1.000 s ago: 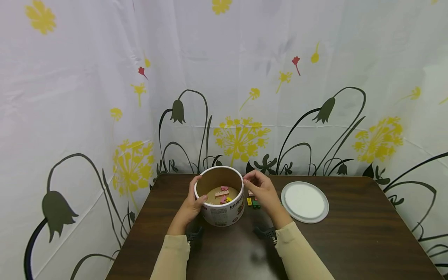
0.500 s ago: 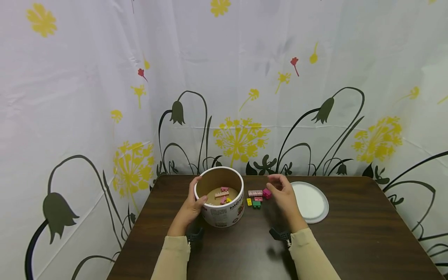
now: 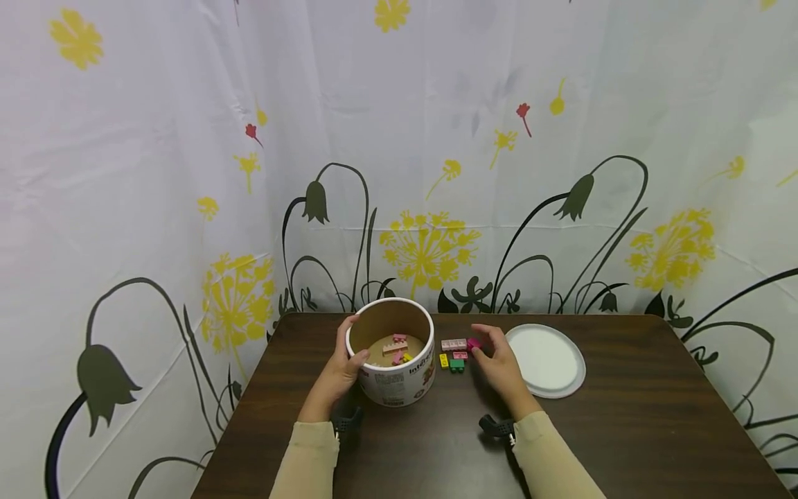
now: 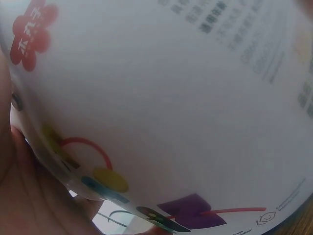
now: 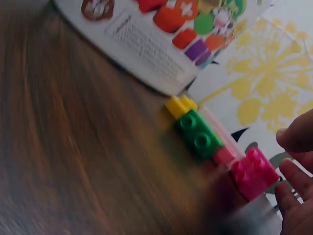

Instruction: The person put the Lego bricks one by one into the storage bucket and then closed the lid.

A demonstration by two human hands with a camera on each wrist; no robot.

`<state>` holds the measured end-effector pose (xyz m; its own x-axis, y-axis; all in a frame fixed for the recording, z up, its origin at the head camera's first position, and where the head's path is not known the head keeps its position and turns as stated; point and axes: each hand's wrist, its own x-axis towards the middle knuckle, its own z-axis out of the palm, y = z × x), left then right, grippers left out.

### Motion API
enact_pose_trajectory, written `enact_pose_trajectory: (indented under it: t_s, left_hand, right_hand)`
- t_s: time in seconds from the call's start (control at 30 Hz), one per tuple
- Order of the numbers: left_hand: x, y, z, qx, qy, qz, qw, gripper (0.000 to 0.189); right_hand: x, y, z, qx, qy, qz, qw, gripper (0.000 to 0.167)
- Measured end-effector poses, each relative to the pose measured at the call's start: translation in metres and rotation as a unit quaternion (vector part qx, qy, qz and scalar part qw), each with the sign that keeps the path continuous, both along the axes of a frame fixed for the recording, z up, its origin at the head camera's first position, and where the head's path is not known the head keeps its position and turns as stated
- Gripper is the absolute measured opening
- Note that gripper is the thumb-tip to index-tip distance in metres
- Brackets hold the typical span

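A round white tub [image 3: 399, 384] with printed sides stands on the table, several pink and yellow toy bricks [image 3: 395, 346] on its floor. My left hand [image 3: 337, 375] grips its left side, thumb over the rim; in the left wrist view the tub's printed wall [image 4: 146, 98] fills most of the picture. To the right of the tub lie a long light pink brick [image 3: 454, 344], a small pink one [image 3: 460, 355], a yellow one [image 3: 444, 360] and a green one [image 5: 198, 134]. Parted fingers of my right hand [image 3: 501, 364] reach beside a magenta brick [image 5: 254, 174], holding nothing.
A round white lid [image 3: 548, 360] lies on the dark wooden table [image 3: 636, 430], right of my right hand. Behind the table's far edge hangs a white curtain [image 3: 349, 104] printed with flowers.
My right hand has left the tub's right rim, swung right, and come down beside the magenta brick. My left hand and the tub have stayed in place.
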<state>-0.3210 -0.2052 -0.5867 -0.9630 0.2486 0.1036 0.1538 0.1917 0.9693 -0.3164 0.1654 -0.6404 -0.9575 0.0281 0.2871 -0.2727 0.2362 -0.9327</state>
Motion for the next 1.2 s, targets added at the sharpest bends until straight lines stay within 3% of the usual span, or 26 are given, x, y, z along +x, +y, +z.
enact_pose_trajectory:
  t_s: [0.23,0.37,0.5,0.97,1.2]
  left_hand:
    - [0.001,-0.002,0.001,0.001,0.007,-0.002,1.0,0.09]
    - [0.001,-0.001,-0.001,0.002,0.008,-0.005,1.0,0.09]
    - [-0.001,-0.001,-0.002,0.013,0.005,-0.011,0.9998,0.09]
    - [0.001,-0.001,0.002,-0.011,0.003,-0.001,0.9999,0.092]
    - [0.001,0.001,0.001,0.008,0.0,-0.006,0.9999,0.091]
  right_hand:
    - [-0.005,0.011,-0.006,0.078,0.029,0.001,0.9965,0.051]
    - [-0.006,0.015,-0.01,0.098,0.009,0.022,0.9949,0.049]
    - [-0.006,0.016,-0.011,0.087,-0.017,0.021,0.9958,0.044]
    - [-0.006,0.015,-0.013,0.077,-0.034,-0.085,0.9929,0.031]
    - [-0.004,0.017,-0.014,0.025,-0.026,-0.101,0.9943,0.02]
